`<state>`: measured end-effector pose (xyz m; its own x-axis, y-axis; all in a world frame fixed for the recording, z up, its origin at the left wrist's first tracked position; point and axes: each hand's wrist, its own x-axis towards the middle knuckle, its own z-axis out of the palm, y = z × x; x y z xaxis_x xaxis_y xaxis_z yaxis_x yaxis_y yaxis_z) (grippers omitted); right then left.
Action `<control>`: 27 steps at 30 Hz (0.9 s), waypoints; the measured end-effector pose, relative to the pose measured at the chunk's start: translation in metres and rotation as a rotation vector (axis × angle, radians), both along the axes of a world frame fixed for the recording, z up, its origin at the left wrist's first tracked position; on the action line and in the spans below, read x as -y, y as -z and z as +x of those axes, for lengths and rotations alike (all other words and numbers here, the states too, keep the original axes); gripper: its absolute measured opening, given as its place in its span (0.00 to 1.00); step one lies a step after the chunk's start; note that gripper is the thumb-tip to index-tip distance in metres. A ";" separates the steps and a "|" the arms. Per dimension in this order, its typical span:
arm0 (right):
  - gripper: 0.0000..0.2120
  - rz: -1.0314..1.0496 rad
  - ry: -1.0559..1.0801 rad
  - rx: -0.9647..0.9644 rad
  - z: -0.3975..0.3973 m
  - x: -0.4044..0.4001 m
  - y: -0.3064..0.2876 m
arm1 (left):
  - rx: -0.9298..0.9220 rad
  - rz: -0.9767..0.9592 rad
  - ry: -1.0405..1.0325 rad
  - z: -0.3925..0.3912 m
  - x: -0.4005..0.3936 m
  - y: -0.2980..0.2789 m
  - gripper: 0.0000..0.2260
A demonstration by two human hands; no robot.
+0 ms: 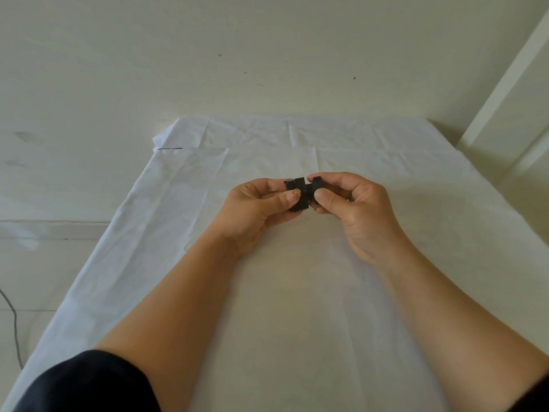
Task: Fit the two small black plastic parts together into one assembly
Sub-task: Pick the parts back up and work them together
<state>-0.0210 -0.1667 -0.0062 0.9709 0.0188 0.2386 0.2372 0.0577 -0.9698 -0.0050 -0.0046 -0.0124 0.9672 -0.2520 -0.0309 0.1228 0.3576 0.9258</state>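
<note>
the left hand (252, 209) is pinching one black plastic part (297, 194) between thumb and fingers, and the right hand (353, 203) is pinching the other black part (316, 183); the two parts are touching, held above the white cloth (297, 292) covering the table

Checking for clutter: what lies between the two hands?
Only the black plastic parts, pinched by left hand and right hand above the white cloth, head view.

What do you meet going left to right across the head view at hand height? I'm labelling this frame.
Floor → white cloth → left hand → black parts → right hand → cloth again.
</note>
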 end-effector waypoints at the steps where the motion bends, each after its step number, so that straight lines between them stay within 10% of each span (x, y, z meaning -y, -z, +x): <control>1: 0.12 0.005 -0.005 0.004 0.000 0.000 0.000 | 0.004 -0.012 0.009 0.000 0.000 0.000 0.05; 27: 0.17 -0.231 -0.063 0.181 0.002 0.006 -0.002 | -0.103 -0.014 0.143 -0.001 -0.004 -0.010 0.08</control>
<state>-0.0192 -0.1727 -0.0039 0.9084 0.1513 0.3898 0.4100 -0.1393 -0.9014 -0.0062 -0.0006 -0.0025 0.9133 -0.3881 -0.1238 0.2675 0.3421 0.9008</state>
